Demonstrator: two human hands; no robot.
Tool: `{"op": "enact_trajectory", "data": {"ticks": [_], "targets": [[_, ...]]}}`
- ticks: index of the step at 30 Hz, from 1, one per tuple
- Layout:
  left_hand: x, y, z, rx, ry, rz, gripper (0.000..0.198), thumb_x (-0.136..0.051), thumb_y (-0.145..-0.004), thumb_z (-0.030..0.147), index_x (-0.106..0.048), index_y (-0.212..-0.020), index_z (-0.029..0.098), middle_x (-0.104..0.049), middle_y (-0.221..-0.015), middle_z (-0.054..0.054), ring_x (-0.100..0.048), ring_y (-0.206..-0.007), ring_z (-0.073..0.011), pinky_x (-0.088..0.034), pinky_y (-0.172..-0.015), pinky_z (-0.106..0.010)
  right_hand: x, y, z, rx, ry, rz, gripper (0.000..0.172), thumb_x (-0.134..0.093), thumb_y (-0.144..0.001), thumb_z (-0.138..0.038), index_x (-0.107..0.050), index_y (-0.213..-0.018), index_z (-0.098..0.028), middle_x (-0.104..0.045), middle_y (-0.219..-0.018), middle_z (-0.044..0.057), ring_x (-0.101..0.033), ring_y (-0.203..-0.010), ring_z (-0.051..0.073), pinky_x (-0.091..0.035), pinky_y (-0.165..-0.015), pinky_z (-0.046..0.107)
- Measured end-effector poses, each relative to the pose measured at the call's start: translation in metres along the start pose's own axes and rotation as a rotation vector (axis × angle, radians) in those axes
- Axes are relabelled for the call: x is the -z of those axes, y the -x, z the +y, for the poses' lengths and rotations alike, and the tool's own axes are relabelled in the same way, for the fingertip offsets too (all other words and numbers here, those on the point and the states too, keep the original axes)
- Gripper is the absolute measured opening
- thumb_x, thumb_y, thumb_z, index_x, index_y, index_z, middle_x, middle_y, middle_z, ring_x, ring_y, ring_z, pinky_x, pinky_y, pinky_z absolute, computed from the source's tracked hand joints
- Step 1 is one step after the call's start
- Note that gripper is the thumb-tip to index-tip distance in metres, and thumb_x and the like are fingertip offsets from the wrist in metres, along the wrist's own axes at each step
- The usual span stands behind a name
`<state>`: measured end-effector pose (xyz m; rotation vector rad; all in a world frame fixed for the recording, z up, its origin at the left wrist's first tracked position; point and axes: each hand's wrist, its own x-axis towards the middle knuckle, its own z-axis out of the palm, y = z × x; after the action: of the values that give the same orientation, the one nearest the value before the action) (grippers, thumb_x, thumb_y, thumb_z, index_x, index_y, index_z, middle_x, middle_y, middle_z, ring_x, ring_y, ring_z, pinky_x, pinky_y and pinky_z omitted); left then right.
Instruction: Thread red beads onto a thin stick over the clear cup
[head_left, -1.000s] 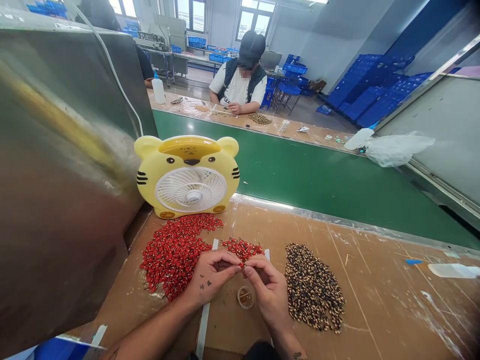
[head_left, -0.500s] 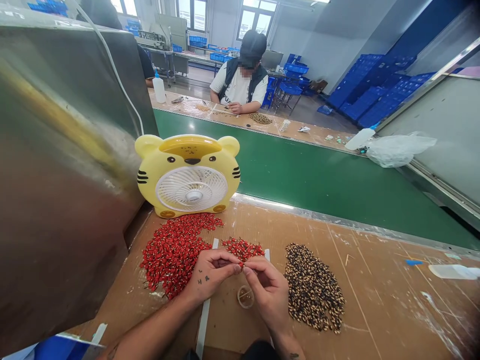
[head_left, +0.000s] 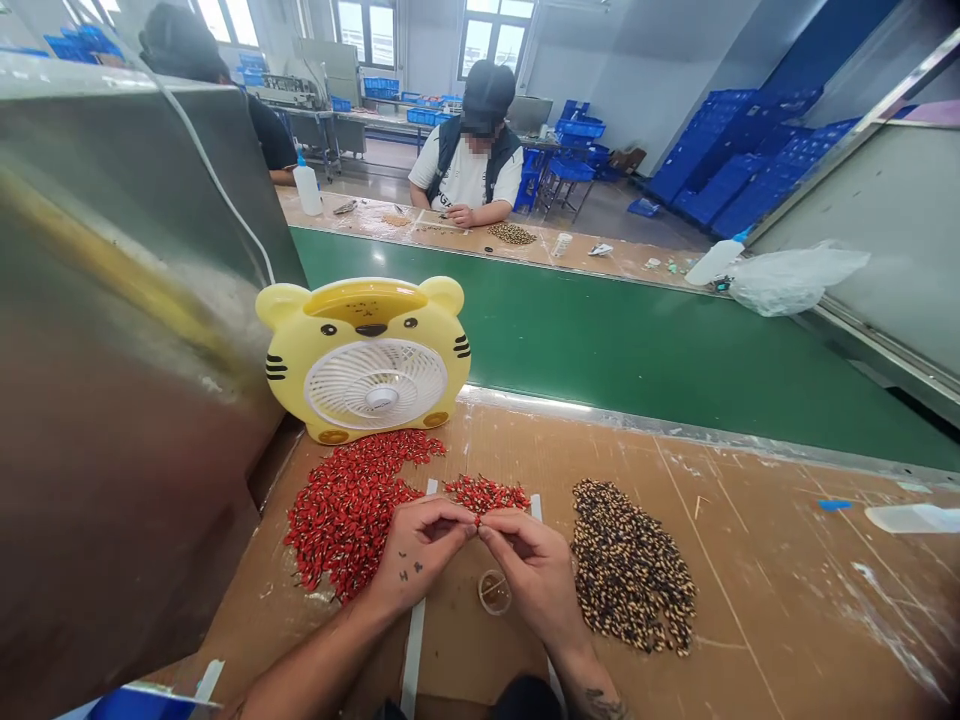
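1. The thing in play is a tiny red piece [head_left: 477, 522], held up over the worktop [head_left: 750, 580] near its front edge, right where the two hands meet. It looks like a bead or seed-shaped part, but it's small and half hidden, so don't quote me on that.
2. The left hand [head_left: 416, 550] and right hand [head_left: 532, 570] are both closed in a tight pinch, gripping that piece between them. Neither hand looks relaxed.
3. Just behind the pinch is a small red heap [head_left: 486, 493], with a bigger red heap [head_left: 345, 510] to its left. A dark-and-tan heap [head_left: 630, 565] sits right of the right hand, and a small clear round cup [head_left: 495, 592] sits just below the hands. A white strip [head_left: 415, 640] is stuck to the worktop under the left hand.
4. Farther out, a yellow tiger-shaped fan [head_left: 365, 358] stands at the back-left of the worktop, beside a steel panel [head_left: 112, 400]. Past the back edge runs a green conveyor belt [head_left: 600, 370], with a co-worker [head_left: 465, 165] across it.
5. Biggest risk, I'd say: the piece is so tiny that one slipped pinch could drop it into the wrong heap. The heaps have no walls either, so a careless arm could smear them together or knock the cup over.
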<state>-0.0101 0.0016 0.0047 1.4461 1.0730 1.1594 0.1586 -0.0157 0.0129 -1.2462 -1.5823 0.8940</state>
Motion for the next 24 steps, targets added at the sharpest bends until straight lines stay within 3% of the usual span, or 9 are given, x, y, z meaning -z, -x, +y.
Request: {"op": "enact_trajectory", "data": {"ticks": [6, 9, 14, 20, 24], "targets": [[0.033, -0.02, 0.006, -0.094, -0.485, 0.059, 0.02, -0.059, -0.088, 0.016, -0.077, -0.096, 0.018, -0.077, -0.097, -0.008, -0.069, -0.089, -0.02, -0.051, -0.085, -0.031, 0.04, -0.014, 0.005, -0.01, 0.134, 0.0, 0.022, -0.065, -0.089, -0.028, -0.071, -0.109, -0.021, -0.076, -0.099, 0.006, -0.071, -0.084, 0.02, -0.057, -0.081, 0.033], [0.042, -0.027, 0.003, -0.089, -0.73, -0.077, 0.023, -0.057, -0.088, 0.013, -0.077, -0.095, 0.019, -0.077, -0.093, -0.007, -0.068, -0.088, -0.0223, -0.05, -0.085, -0.034, 0.061, -0.015, 0.016, 0.002, 0.229, 0.016, 0.019, -0.063, -0.09, -0.031, -0.072, -0.104, -0.022, -0.076, -0.098, 0.005, -0.071, -0.086, 0.021, -0.056, -0.082, 0.034], [0.027, -0.032, 0.004, -0.003, -0.953, -0.243, 0.024, -0.055, -0.088, 0.014, -0.077, -0.096, 0.018, -0.078, -0.091, -0.009, -0.066, -0.089, -0.0259, -0.049, -0.082, -0.036, 0.065, -0.01, 0.033, 0.101, 0.327, 0.013, 0.018, -0.058, -0.093, -0.03, -0.072, -0.097, -0.02, -0.075, -0.096, 0.007, -0.07, -0.086, 0.021, -0.054, -0.079, 0.033], [0.007, -0.04, -0.002, 0.104, -0.973, -0.239, 0.023, -0.056, -0.088, 0.017, -0.078, -0.095, 0.019, -0.079, -0.091, -0.008, -0.068, -0.087, -0.025, -0.048, -0.079, -0.033, 0.06, -0.005, 0.036, 0.184, 0.298, -0.088, 0.016, -0.055, -0.094, -0.023, -0.071, -0.093, -0.02, -0.074, -0.086, 0.004, -0.068, -0.079, 0.019, -0.051, -0.075, 0.03], [0.005, -0.038, -0.003, 0.092, -0.975, -0.217, 0.023, -0.055, -0.09, 0.02, -0.077, -0.096, 0.02, -0.079, -0.09, -0.007, -0.068, -0.087, -0.0249, -0.048, -0.079, -0.033, 0.064, -0.003, 0.035, 0.198, 0.26, -0.137, 0.015, -0.055, -0.094, -0.021, -0.07, -0.092, -0.02, -0.073, -0.087, 0.004, -0.067, -0.081, 0.018, -0.049, -0.077, 0.029]]}}
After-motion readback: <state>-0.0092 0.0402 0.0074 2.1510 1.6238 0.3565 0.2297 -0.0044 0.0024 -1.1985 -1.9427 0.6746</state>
